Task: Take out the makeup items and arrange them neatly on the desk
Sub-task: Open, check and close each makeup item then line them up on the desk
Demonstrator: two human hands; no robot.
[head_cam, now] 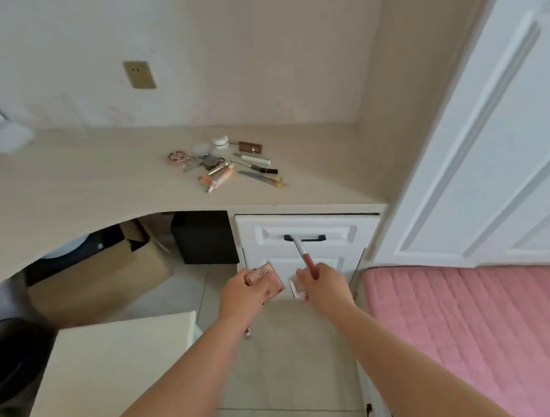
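Gripping a flat rosy palette (263,280), left hand (245,295); right hand (324,286) pinches a slim, seemingly glossy red tube (306,255)

One cam only, head-worn, wide-angle. Looks fwd and down from standing height toward the surface (62,181), which sits mid-distance ahead. Wall rises behind the surface, drawer front (306,235) below its near edge, pink bed (479,323) right of it, both forearms nearest the lens.
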